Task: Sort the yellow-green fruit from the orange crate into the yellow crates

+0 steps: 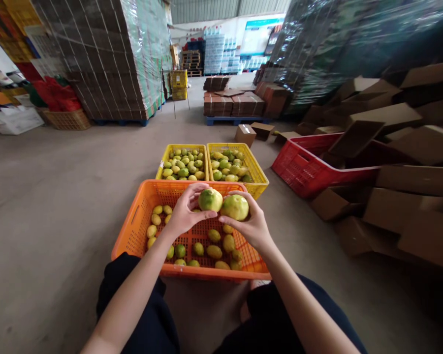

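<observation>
Holding one green-yellow citrus fruit each, the left hand [182,214] wraps the smaller fruit [210,199] and the right hand [251,226] cups the larger fruit [235,207], fingers curled, at frame centre above the orange crate [140,223] of loose fruit, possibly lemons. Two yellow crates [260,177] sit just behind; a red crate [306,169] lies centre right.

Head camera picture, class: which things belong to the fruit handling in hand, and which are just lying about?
In hand:
left hand holding a green fruit
right hand holding a second green fruit
orange crate of fruit
two yellow crates of fruit behind it

Lying about:
red crate
loose cardboard boxes
wrapped pallet stack
</observation>
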